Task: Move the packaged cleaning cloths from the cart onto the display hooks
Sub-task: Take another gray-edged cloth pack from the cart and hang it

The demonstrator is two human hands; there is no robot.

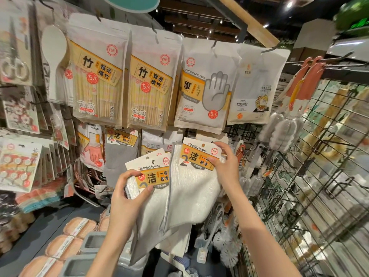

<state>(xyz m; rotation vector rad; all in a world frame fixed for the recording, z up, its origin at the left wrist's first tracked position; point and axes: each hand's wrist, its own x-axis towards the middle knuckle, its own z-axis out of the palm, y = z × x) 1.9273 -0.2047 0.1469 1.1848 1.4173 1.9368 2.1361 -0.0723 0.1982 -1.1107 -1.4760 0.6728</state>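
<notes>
cleaning towel packs, two, white cloth under orange header cards: one (151, 176) pinched at its card's left end between left hand (127, 188) thumb and curled fingers, other (197, 156) pinched at its card's right edge by right hand (225, 166) fingers, raised before hanging disposable gloves bag (203, 86).

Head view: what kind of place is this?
Most likely a retail shop aisle for household goods. Packaged items hang on display hooks, such as the disposable gloves pack with its round price sticker, a wire grid rack carries brushes, and both hands hold carded cleaning towels.
</notes>
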